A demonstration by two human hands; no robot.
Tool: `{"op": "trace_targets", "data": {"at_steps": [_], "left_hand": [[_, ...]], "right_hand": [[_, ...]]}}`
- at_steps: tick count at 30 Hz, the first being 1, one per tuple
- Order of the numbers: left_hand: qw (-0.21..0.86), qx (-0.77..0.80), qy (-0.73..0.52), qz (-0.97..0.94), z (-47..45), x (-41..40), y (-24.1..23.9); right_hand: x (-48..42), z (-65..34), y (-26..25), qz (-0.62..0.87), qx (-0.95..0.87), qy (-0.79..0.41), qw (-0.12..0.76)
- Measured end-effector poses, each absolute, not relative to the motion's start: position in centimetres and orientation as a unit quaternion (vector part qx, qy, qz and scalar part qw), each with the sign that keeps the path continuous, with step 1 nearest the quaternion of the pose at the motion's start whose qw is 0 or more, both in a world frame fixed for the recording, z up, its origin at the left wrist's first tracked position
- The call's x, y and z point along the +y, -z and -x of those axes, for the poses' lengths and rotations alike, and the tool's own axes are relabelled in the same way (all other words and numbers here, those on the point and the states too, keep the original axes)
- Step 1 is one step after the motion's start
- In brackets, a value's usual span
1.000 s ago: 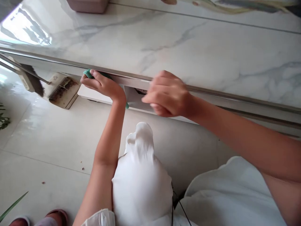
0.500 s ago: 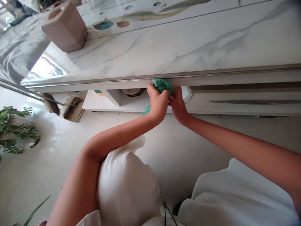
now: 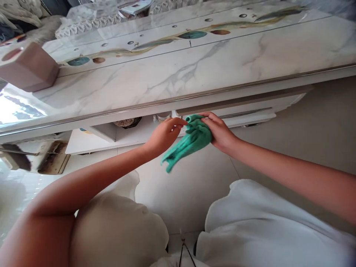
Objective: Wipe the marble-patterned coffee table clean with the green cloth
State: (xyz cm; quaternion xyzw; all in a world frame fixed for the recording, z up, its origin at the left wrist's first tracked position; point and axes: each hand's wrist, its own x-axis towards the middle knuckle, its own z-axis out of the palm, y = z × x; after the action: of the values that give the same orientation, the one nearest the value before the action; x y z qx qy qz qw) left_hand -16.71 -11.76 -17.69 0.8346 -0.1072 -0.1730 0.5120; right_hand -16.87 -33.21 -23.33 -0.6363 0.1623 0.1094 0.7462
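Observation:
A crumpled green cloth (image 3: 191,139) hangs between my two hands, in front of the white cabinet's edge, with one end drooping down to the left. My right hand (image 3: 219,129) is closed around its right side. My left hand (image 3: 168,133) pinches the cloth's upper left edge between thumb and fingertips. Just beyond my hands runs the metal-trimmed edge of the marble-patterned cabinet top (image 3: 233,63). Below that edge, a drawer front (image 3: 244,107) with a long handle lies behind the right hand, and an open shelf (image 3: 133,137) lies behind the left.
A pink square holder (image 3: 30,66) stands on the cabinet top at the left. A dark bowl-like item (image 3: 128,122) sits in the open shelf. A dustpan-like object (image 3: 55,157) is on the floor at the left. Lace-edged fabric (image 3: 91,26) lies along the back.
Both hands have drawn back from the cabinet edge, and the cloth now hangs unfolded lower between them. The left hand has shifted left to the cloth's edge. The view has swung to the right.

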Motion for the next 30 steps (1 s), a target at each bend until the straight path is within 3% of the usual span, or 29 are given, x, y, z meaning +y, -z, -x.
{"op": "trace_targets", "data": {"at_steps": [5,11,15,20,25,27,30], "left_hand": [[0.451,-0.145,0.033,-0.880,16.9,-10.2,17.0],[0.407,-0.294,0.134,-0.854,20.4,-10.1,19.3],[0.363,-0.410,0.104,-0.830,22.1,-9.8,19.4],[0.294,-0.555,0.017,-0.778,23.0,-9.6,18.4],[0.249,-0.604,-0.043,-0.756,23.3,-9.4,18.0],[0.237,-0.610,-0.057,-0.754,23.4,-9.2,18.1],[0.225,-0.620,-0.083,-0.747,23.3,-8.8,18.3]], "right_hand": [[-37.1,16.8,24.0,0.625,0.193,-0.047,0.755],[-34.7,14.8,24.7,0.707,0.108,0.027,0.698],[-34.1,13.6,25.5,0.763,0.111,0.155,0.617],[-34.9,12.3,23.2,0.869,-0.019,0.276,0.411],[-36.0,9.4,20.9,0.977,-0.075,0.160,0.119],[-36.0,9.0,20.8,0.985,-0.108,0.116,0.062],[-35.4,9.4,21.4,0.983,-0.156,0.081,0.053]]}}
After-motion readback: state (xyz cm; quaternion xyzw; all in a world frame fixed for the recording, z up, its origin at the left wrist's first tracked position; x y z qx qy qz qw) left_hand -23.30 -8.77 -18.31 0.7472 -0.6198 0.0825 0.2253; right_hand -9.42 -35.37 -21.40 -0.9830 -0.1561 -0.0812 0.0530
